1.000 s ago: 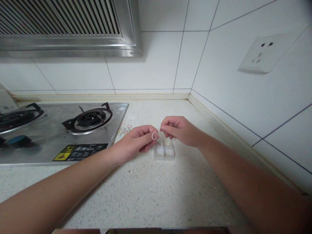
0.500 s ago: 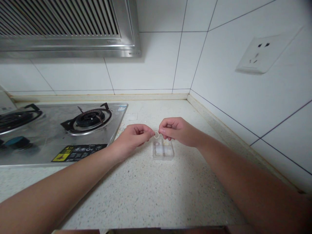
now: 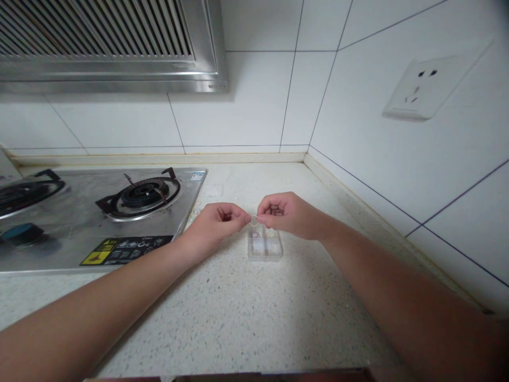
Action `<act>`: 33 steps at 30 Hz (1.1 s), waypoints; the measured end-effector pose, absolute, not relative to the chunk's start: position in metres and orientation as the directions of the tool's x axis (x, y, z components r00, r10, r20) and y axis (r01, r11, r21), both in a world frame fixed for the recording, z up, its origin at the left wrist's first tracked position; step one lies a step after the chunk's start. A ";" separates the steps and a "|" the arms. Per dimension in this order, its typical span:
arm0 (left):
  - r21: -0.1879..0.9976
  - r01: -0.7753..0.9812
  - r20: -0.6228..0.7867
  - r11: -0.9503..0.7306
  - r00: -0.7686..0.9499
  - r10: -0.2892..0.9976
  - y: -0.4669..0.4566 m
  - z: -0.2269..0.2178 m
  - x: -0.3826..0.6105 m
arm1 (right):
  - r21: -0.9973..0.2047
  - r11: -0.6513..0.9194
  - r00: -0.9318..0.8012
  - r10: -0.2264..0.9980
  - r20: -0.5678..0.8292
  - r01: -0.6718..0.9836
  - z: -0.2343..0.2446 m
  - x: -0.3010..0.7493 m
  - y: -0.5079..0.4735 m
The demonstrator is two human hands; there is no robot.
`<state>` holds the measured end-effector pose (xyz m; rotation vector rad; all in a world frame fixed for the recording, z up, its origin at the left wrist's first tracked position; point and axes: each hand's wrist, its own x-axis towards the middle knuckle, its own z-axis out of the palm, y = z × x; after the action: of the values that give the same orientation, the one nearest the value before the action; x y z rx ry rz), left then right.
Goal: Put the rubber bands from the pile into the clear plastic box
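Observation:
Above a clear plastic box (image 3: 265, 258), a thin pale ring (image 3: 253, 224) is stretched between my two hands. My left hand (image 3: 222, 222) pinches its left side with thumb and forefinger. Opposite it, my right hand (image 3: 286, 215) pinches the right side, fingers curled. The box is split into small compartments; a pinkish ring (image 3: 254, 234) lies in a back left one, and something yellowish in the back right is partly hidden by my right hand. Several loose thin rings (image 3: 195, 211) lie on the counter behind my left hand, partly covered by it.
A steel gas stove (image 3: 186, 196) with black burners stands to the left. Above it hangs a range hood (image 3: 214, 85). A flat clear piece (image 3: 213, 190) lies on the speckled counter (image 3: 238, 318) near the stove's edge. The tiled right wall carries a socket (image 3: 415, 90).
The fingertips of my hands have come slightly closer together around the ring. The whole view has shifted a little; the box stays in place.

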<state>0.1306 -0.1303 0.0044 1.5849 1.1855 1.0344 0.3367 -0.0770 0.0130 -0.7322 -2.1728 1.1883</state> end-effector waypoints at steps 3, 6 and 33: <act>0.957 0.241 0.110 -0.160 0.211 0.971 -0.130 0.003 0.129 | -0.856 0.459 -0.704 0.689 0.174 0.237 0.013 0.338 -0.076; 0.952 0.258 0.116 -0.164 0.193 0.974 -0.127 0.001 0.126 | -0.822 0.485 -0.738 0.664 0.123 0.299 0.014 0.339 -0.077; 0.686 0.592 0.297 -0.424 0.304 0.905 -0.123 -0.003 0.117 | -0.371 0.746 -0.725 0.650 0.228 0.553 0.012 0.345 -0.073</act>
<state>0.1167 -0.1235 -0.0032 2.1249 1.3296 0.9266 0.3451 -0.0727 0.0116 -0.9284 -2.6029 0.3967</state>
